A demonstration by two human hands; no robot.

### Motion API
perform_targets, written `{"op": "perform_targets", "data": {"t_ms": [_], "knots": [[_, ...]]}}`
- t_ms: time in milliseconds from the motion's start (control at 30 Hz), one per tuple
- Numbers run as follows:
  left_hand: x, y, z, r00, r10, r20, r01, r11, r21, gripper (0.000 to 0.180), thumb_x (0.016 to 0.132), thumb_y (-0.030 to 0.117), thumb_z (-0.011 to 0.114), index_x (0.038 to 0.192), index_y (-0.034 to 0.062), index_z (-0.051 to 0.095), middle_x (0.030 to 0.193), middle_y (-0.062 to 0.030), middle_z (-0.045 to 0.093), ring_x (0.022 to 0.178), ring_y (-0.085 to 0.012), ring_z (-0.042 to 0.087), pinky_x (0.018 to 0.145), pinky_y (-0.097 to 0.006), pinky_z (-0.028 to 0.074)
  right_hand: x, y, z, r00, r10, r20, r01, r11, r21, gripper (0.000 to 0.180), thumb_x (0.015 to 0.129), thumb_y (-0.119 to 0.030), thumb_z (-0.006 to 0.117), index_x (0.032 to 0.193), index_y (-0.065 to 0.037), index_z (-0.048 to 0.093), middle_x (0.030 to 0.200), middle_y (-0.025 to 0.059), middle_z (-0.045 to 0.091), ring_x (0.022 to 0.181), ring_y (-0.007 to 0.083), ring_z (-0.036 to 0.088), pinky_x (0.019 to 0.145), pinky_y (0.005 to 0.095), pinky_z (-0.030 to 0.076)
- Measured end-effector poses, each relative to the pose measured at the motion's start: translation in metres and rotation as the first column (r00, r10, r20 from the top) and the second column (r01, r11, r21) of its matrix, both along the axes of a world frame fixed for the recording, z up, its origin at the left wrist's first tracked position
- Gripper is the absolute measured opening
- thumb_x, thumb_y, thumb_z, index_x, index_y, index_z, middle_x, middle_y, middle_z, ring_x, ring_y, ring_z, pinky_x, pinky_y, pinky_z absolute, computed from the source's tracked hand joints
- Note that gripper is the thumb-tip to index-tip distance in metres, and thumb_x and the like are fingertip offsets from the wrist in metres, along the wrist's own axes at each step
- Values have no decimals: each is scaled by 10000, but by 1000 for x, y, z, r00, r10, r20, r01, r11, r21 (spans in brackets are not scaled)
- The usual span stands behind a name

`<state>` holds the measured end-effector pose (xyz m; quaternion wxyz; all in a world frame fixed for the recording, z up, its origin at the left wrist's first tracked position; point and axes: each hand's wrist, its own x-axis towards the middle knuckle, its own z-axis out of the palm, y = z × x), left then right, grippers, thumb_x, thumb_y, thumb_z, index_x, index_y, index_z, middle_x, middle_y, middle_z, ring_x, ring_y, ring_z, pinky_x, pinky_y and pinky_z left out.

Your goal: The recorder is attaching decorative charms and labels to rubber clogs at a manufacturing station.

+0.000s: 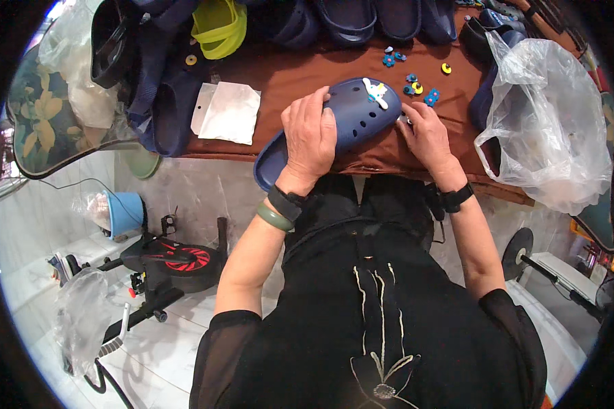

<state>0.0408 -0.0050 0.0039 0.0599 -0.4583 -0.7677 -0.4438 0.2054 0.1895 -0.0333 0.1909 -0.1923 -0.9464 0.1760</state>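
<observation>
A navy clog shoe [351, 112] with round holes lies across the near edge of a brown-covered table [280, 75]. My left hand [310, 136] grips it from above at its middle. A white charm [375, 93] is fixed on the toe part. My right hand [426, 136] rests at the shoe's toe end with its fingertips against it; whether they pinch something small I cannot tell. Several small blue, yellow and black charms [416, 85] lie loose on the cloth just beyond the shoe.
A small clear flat bag [226, 112] lies left of the shoe. A large crumpled clear plastic bag [549, 136] sits at the right. More navy clogs [375, 17] and a yellow-green one [218, 27] line the far side. An exercise bike [164, 262] stands on the floor at the lower left.
</observation>
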Motion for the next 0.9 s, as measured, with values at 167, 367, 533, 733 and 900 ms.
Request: {"op": "perform_targets", "data": {"t_ms": [167, 367, 533, 733, 900], "knots": [[1, -2, -1, 998, 66, 19, -66, 997, -32, 364, 903, 204, 453, 1198, 15, 553, 1082, -121, 612, 1042, -293, 534, 936, -417, 348, 8, -5, -3, 998, 65, 8, -66, 977, 201, 347, 820, -75, 650, 1162, -61, 591, 1039, 129, 592, 917, 331, 581, 820, 411, 504], [0, 0, -1, 999, 43, 19, -43, 999, -15, 347, 898, 198, 456, 1177, 25, 568, 1088, -122, 614, 1042, -295, 534, 932, -413, 350, 23, 1, -9, 987, 19, -162, -20, 1000, -4, 300, 886, -24, 591, 1185, -46, 588, 1024, 104, 629, 929, 281, 606, 836, 367, 510], [-1, -3, -4, 999, 54, 9, -54, 999, -5, 309, 883, 180, 466, 1120, 31, 597, 1078, -124, 614, 1033, -298, 536, 925, -409, 353, 4, -57, 53, 947, -306, -97, -50, 158, -986, 225, 979, -115, 570, 1163, 4, 619, 990, 11, 661, 862, 62, 601, 774, 208, 485], [-1, -1, -3, 999, 49, 7, -49, 999, 5, 244, 868, 173, 480, 1032, 48, 611, 1038, -113, 614, 1004, -292, 540, 904, -410, 355, -26, -72, 42, 962, -255, -97, 18, 415, -910, 211, 955, -149, 622, 1116, -11, 624, 905, -24, 627, 778, 48, 555, 713, 201, 460], [-2, -1, -2, 999, 43, 18, -44, 999, 29, 217, 866, 172, 481, 993, 54, 611, 1018, -106, 613, 986, -290, 542, 894, -409, 355, -33, -84, 28, 916, -293, -274, 38, 743, -669, 77, 903, -17, 627, 976, -29, 604, 951, 60, 562, 824, 143, 554, 709, 251, 466]]}}
